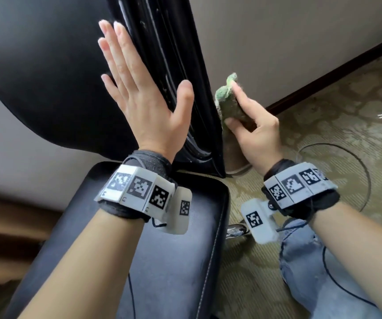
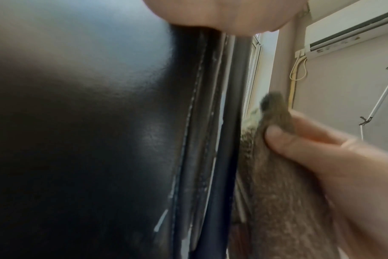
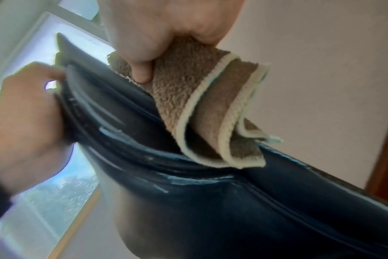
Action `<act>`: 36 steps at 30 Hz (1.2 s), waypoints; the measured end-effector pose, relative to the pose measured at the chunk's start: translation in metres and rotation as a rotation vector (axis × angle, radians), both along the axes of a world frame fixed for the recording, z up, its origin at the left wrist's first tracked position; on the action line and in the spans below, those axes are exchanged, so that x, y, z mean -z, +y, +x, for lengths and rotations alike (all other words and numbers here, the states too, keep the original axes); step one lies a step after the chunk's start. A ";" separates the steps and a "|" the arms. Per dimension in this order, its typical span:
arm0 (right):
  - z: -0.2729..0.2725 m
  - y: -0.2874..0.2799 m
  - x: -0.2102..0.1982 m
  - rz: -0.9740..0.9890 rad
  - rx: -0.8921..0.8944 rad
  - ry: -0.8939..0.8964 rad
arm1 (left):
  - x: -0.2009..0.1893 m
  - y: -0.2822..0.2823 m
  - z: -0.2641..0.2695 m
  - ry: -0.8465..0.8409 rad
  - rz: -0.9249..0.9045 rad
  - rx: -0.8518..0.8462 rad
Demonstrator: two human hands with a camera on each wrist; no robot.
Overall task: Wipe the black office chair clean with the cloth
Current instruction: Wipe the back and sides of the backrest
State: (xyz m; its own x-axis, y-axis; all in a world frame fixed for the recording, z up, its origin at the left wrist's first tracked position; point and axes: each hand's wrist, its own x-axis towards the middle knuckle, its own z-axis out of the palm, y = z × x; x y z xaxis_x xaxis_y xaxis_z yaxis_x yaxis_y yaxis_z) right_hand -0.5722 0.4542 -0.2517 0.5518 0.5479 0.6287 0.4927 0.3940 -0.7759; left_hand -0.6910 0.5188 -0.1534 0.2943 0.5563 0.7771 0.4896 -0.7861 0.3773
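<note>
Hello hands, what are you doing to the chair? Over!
Left hand flat on chair back. Right hand presses cloth on its edge. Nothing blocking.

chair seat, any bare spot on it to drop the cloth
Yes: the black seat cushion shows bare between the left forearm and its stitched right edge. Crowded higher up, where the left hand lies flat on the backrest and the right hand grips the cloth at the backrest's edge.
</note>
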 end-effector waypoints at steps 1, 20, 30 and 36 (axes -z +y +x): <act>-0.004 0.003 -0.002 0.031 -0.023 -0.054 | 0.000 0.001 0.000 0.004 0.005 -0.010; 0.004 0.028 -0.052 0.128 -0.024 -0.203 | 0.000 -0.001 -0.002 0.069 -0.016 -0.057; 0.017 -0.003 0.030 -0.176 -0.194 0.013 | 0.000 -0.002 -0.001 0.034 -0.018 -0.039; 0.023 -0.016 0.047 -0.304 -0.018 0.189 | 0.016 -0.008 -0.006 -0.053 -0.019 -0.043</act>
State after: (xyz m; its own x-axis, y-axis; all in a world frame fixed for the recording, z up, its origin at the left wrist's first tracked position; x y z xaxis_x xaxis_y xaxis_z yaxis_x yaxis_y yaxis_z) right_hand -0.5491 0.4381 -0.2988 0.6315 0.7048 0.3233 0.3242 0.1389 -0.9358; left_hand -0.6968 0.5106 -0.1691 0.2290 0.5822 0.7801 0.5017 -0.7574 0.4180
